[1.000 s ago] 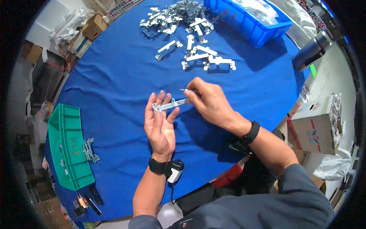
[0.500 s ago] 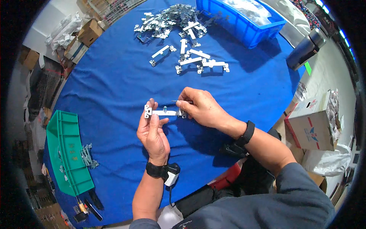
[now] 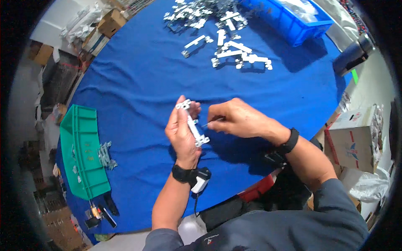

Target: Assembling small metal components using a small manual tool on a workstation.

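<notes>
My left hand (image 3: 183,133) is closed on a white metal bracket (image 3: 193,127), a narrow bar with a holed plate at each end. The bracket slants from upper left to lower right, and a small greenish-blue piece sticks out near its middle. Just to the right, my right hand (image 3: 240,118) pinches a thin metal tool (image 3: 209,124), most of it hidden by the fingers. The tool's tip points at the bracket, close to the small piece; whether they touch I cannot tell. Several similar brackets (image 3: 241,54) lie farther off on the blue cloth.
A heap of metal parts (image 3: 197,12) lies at the far side, beside a blue bin (image 3: 295,35). To the left stands a green tray (image 3: 90,169), with small metal parts (image 3: 107,155) next to it. A dark flask (image 3: 354,53) stands at the right edge, near a cardboard box (image 3: 351,138).
My left hand has turned the bracket from level to a steep slant. The right hand has drawn off its right end, still pinching the tool. The whole view has shifted.
</notes>
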The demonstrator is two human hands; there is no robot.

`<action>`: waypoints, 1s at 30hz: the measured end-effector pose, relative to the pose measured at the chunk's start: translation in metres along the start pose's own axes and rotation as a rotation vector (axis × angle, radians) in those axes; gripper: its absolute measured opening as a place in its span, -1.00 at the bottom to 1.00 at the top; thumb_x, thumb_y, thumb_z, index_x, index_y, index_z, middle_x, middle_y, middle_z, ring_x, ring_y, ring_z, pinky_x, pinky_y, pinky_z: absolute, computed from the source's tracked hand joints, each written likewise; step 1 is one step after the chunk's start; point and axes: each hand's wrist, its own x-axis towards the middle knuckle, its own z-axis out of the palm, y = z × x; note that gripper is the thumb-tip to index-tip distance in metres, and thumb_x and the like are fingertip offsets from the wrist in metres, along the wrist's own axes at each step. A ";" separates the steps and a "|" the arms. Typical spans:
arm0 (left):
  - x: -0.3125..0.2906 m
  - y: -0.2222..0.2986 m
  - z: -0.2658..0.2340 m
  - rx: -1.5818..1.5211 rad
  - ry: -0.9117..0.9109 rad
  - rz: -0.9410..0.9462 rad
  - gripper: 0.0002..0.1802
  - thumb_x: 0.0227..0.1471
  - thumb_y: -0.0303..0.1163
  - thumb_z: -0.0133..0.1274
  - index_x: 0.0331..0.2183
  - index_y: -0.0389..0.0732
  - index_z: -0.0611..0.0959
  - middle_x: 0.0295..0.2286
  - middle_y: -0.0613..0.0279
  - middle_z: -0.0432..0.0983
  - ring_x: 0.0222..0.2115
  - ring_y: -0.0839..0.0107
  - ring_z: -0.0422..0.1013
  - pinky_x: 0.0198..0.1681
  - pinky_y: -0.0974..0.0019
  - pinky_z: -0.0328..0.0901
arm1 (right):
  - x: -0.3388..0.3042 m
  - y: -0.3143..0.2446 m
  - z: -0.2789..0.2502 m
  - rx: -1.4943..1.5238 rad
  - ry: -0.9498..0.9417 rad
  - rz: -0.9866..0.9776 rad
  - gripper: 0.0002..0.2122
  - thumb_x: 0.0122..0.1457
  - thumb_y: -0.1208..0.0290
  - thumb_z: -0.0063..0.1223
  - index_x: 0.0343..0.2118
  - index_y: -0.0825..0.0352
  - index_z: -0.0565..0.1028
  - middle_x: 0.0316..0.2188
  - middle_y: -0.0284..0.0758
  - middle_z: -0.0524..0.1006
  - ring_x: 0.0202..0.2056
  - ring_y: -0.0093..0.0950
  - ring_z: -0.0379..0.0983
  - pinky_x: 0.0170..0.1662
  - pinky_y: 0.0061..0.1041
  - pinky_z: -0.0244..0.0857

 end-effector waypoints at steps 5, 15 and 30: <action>-0.003 0.005 0.003 0.004 0.018 -0.040 -0.62 0.25 -0.36 0.03 0.02 -0.38 0.54 -0.20 0.07 0.60 -0.30 0.43 0.53 -0.27 0.38 0.46 | 0.003 -0.005 -0.001 -0.091 0.252 0.027 -0.84 0.10 0.38 0.16 -0.39 0.39 0.52 -0.53 -0.11 0.54 -0.45 -0.09 0.51 -0.41 -0.21 0.34; -0.004 0.001 0.006 0.159 0.000 -0.035 -0.71 0.19 -0.43 0.10 -0.08 -0.38 0.62 -0.30 0.17 0.61 -0.41 0.54 0.48 -0.37 0.46 0.41 | 0.003 0.009 0.007 -0.414 0.485 -0.239 -0.88 0.13 0.42 0.12 -0.44 0.32 0.43 -0.54 -0.19 0.43 -0.49 -0.14 0.45 -0.46 -0.21 0.30; 0.020 -0.012 0.030 0.006 -0.020 -0.053 -0.79 0.17 -0.42 0.13 -0.17 -0.29 0.66 -0.37 0.21 0.62 -0.44 0.51 0.52 -0.42 0.44 0.43 | 0.004 0.014 -0.005 -0.376 0.542 -0.206 -0.89 0.13 0.42 0.09 -0.43 0.34 0.45 -0.52 -0.17 0.46 -0.46 -0.13 0.46 -0.42 -0.20 0.31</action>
